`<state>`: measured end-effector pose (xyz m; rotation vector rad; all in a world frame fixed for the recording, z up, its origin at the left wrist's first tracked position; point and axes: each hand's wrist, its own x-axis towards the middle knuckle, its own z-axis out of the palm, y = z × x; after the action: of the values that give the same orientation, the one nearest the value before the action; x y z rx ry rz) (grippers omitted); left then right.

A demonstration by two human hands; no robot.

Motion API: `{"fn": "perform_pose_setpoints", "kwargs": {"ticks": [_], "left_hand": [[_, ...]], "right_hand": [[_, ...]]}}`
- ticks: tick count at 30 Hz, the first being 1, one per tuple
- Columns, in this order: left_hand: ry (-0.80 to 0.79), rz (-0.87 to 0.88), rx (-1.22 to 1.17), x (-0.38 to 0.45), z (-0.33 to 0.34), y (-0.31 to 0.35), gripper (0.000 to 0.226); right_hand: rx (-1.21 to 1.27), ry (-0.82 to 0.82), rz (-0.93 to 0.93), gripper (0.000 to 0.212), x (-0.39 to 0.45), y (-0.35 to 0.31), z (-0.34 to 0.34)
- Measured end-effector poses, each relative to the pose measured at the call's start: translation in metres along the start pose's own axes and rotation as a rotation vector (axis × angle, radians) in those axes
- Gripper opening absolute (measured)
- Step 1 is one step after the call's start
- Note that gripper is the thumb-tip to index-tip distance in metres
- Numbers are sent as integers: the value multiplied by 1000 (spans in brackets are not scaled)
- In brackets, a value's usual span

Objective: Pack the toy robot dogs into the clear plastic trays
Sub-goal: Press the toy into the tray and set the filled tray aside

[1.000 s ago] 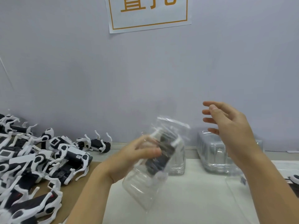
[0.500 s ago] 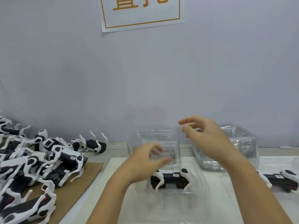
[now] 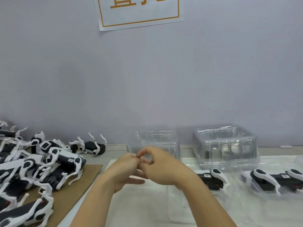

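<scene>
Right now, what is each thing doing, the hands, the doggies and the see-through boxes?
Left hand: raised, fingers meeting the right hand, holding nothing visible.
Right hand: raised, fingers curled, touching the left.
Dog pile: loose, unpacked, heaped on cardboard.
Two dogs: lying in clear trays.
Tray stack: empty, by the wall.
Middle tray: empty.

1. Looks like a small packing workshop: heap of identical toy robot dogs (image 3: 41, 163) on the tabletop (image 3: 147, 202).
2. Stacked clear plastic trays (image 3: 224, 143), plain wall with a printed sign (image 3: 139, 12).
</scene>
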<state>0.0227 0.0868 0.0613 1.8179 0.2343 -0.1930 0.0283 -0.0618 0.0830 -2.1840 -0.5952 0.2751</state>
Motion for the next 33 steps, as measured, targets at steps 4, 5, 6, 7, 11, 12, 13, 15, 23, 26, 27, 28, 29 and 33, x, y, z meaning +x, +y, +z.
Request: {"fn": "perform_pose_setpoints", "kwargs": {"ticks": [4,5,6,7,11,12,13,15,23,26,27,28,29,33], "left_hand": [[303,94,72,6,-5,-1,24],[358,146,70,5,-3,0,23],[402,202,87,5,-1,3,22],[435,255,114,5,1,5,20],[466,357,187,4,8,9,18],[460,365,204,4,9,8,18],[453,372,217,4,10,8,18],[441,383,235,4,12,7,17],[385,373,271,7,14,3,17],[359,367,280,7,14,2,16],[351,366,284,7,14,1,16],[345,366,289,7,14,1,16],[342,368,292,7,14,1,16],[329,378,289,6,15,2,16]], "right_hand": [[-163,-1,130,45,-3,8,-13],[-217,-3,157,45,-4,9,-17],[-269,-14,183,45,-6,9,-21],[-307,-24,212,42,-7,10,-25],[-289,-21,314,33,-10,18,-41],[-282,-12,323,33,-10,20,-43],[-288,1,325,33,-10,22,-43],[-307,37,327,34,-8,25,-40],[-333,55,364,27,-2,36,-41],[-376,31,388,16,-2,36,-41],[-387,25,402,16,-3,36,-42],[-401,18,405,16,-4,36,-43],[-409,15,402,21,-5,36,-45],[-422,3,342,37,-16,31,-50]]}}
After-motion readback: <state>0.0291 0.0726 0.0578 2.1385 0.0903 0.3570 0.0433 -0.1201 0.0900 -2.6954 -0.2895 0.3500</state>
